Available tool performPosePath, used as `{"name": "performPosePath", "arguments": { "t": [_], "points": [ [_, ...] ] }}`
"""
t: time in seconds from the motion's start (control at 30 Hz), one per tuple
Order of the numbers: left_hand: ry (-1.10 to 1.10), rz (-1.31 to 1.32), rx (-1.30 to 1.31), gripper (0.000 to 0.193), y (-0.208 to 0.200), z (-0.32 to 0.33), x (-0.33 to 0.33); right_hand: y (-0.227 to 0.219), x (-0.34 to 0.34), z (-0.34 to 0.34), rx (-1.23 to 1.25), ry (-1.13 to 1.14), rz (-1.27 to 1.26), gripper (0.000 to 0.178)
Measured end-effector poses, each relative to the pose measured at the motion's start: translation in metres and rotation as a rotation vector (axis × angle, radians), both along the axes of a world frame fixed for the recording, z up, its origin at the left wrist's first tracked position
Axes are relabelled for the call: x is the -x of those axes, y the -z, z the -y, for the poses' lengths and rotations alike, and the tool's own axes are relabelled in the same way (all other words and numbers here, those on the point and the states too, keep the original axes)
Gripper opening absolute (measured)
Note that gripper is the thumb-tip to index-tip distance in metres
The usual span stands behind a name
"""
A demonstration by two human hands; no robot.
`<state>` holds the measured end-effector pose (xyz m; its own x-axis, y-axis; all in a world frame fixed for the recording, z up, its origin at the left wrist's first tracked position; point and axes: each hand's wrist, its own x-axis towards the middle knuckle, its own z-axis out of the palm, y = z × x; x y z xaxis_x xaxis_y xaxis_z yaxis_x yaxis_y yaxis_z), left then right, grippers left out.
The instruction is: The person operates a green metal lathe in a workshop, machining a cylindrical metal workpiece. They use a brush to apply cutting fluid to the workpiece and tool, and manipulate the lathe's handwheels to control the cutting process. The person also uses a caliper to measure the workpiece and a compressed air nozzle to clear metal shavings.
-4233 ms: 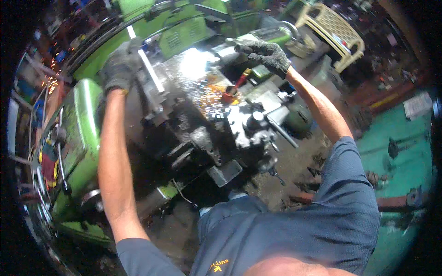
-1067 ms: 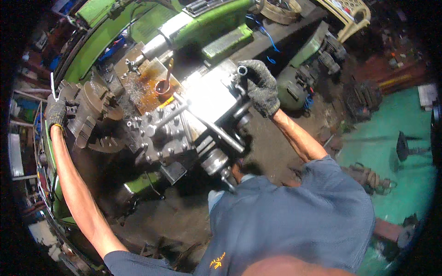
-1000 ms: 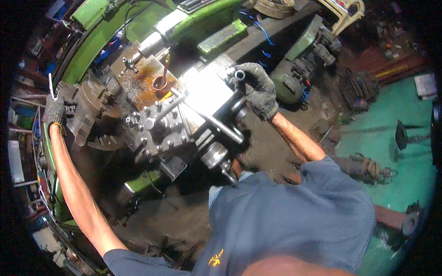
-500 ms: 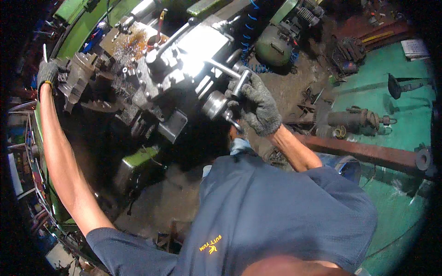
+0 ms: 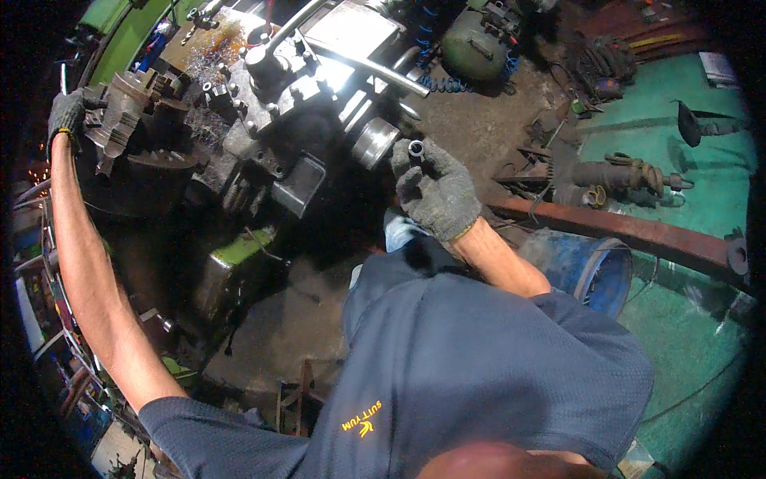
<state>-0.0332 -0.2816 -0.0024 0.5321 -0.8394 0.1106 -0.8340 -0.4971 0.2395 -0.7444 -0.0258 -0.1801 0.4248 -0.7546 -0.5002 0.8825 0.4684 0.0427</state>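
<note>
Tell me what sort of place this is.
Probably a metalworking or machine shop: there's a large lathe chuck, scattered metal shavings, and a green tank that looks like part of an air compressor.

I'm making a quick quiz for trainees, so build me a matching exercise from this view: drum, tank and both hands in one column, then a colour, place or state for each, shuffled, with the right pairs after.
Things:
1 Drum
2 Right hand
3 Tank
4 Left hand

Descriptions:
A Beside the chuck
B Dark green
C Curled round a metal tube
D Blue

Right pairs: 1-D, 2-C, 3-B, 4-A
</note>
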Motion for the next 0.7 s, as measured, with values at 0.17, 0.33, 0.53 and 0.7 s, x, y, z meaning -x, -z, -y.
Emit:
{"name": "performPosePath", "arguments": {
  "t": [0.17, 0.33, 0.53, 0.7],
  "points": [
    [0.093, -0.099, -0.010, 0.030, -0.006, -0.013, 0.079, -0.024, 0.000, 0.014, 0.523, -0.155, -1.151, 0.032],
    [0.078, -0.157, 0.075, 0.041, -0.021, -0.047, 0.081, -0.117, 0.013, 0.090, 0.725, -0.216, -0.975, 0.064],
    [0.140, -0.022, 0.047, 0.057, -0.029, -0.037, 0.086, -0.184, -0.030, 0.210, 1.433, -0.154, -1.187, 0.065],
    [0.075, -0.071, 0.096, 0.053, -0.025, -0.047, 0.091, -0.179, -0.152, 0.310, 1.891, -0.502, -1.494, 0.036]
  ]
}}
